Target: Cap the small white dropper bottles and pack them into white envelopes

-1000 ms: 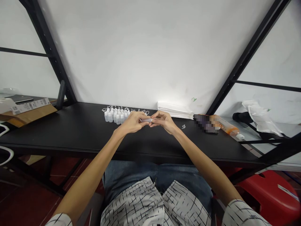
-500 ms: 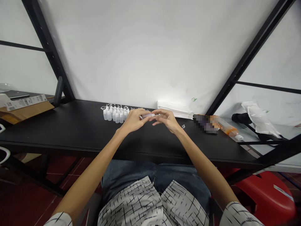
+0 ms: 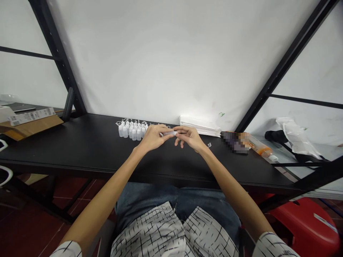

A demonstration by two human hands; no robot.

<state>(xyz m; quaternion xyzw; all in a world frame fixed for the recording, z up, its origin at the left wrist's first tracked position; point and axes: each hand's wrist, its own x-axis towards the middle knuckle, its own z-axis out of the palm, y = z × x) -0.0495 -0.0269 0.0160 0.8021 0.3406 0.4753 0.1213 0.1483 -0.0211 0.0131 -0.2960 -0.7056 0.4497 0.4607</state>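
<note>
Pinching a translucent tube (image 3: 170,133), left hand (image 3: 152,138) and right hand (image 3: 189,138) together, forearms (image 3: 107,192) angled inward

1. Solid black is seen right across the work table (image 3: 66,150), and every colour here is judged against it!
2. Just above the table, a whitish tube (image 3: 170,133) is picked out, pale and translucent.
3. Along the table's far edge, white dropper bottles (image 3: 131,132) are spotted, with a white paper stack (image 3: 199,126) shown further right.
4. At the table's right end, an orange squeeze bottle (image 3: 258,148) is seen, white-capped.
5. At the left end, a brown cardboard box (image 3: 32,125) is shown, topped by a white label.
6. Below the table, blue jeans (image 3: 150,200) are caught, along with a white shirt (image 3: 150,232) crossed by black hatched lines.
7. Further right, below the table, a bright red stool (image 3: 302,225) is seen, while dark red floor tiles (image 3: 29,228) are shown to the left.
8. Behind the table, a white wall (image 3: 171,60) is crossed by a black frame (image 3: 55,53).
</note>
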